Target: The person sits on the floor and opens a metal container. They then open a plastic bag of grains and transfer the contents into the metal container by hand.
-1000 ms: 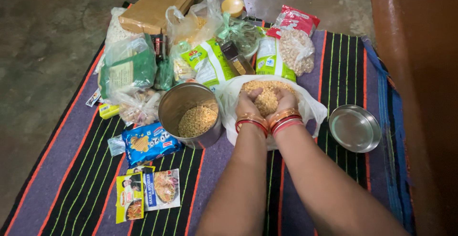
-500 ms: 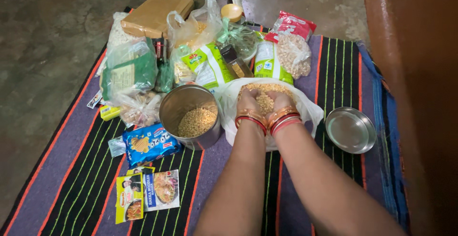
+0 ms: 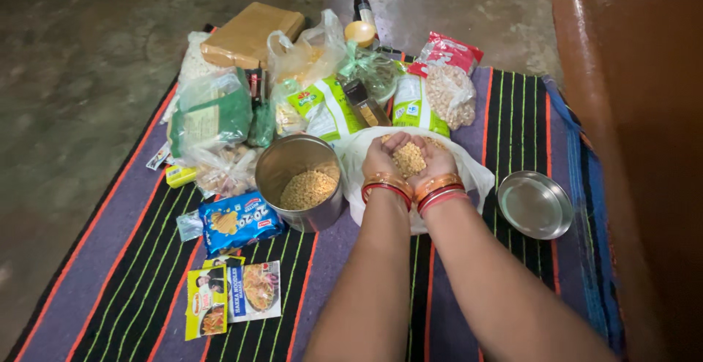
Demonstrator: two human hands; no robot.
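head view: the left hand [image 3: 382, 161] and the right hand [image 3: 433, 163] are pressed side by side, palms up, making one cup above the open white plastic bag [image 3: 476, 174]. the fingers of both hands are together and curled upward, closed loosely around a heap of yellow split lentils [image 3: 408, 159] that rests in the palms. red and gold bangles [image 3: 410, 188] ring both wrists. more of the same lentils show in the bag just beyond the fingertips, at its far side.

just left of the bag stands a round steel tin [image 3: 300, 181], upright and uncovered, with a layer of lentils on its bottom; the bag's edge touches or nearly touches the tin's side. to the right of the bag, apart from it, a shallow steel lid [image 3: 535, 204] lies flat on the striped mat [image 3: 132, 289], which is purple and black with orange and green lines.

near and left of the tin lies a blue biscuit packet [image 3: 239, 223], and nearer still two noodle packets [image 3: 233, 297] lie side by side. on the far side a crowd of groceries is packed together: a green-and-white pouch [image 3: 324, 107], a clear bag of pale round grains with a red top [image 3: 450, 91], a green bag in clear plastic [image 3: 211, 115], a brown flat parcel [image 3: 253, 34], and a dark bottle with a yellow cap [image 3: 361, 27]. the mat lies on a grey concrete floor [image 3: 80, 62].
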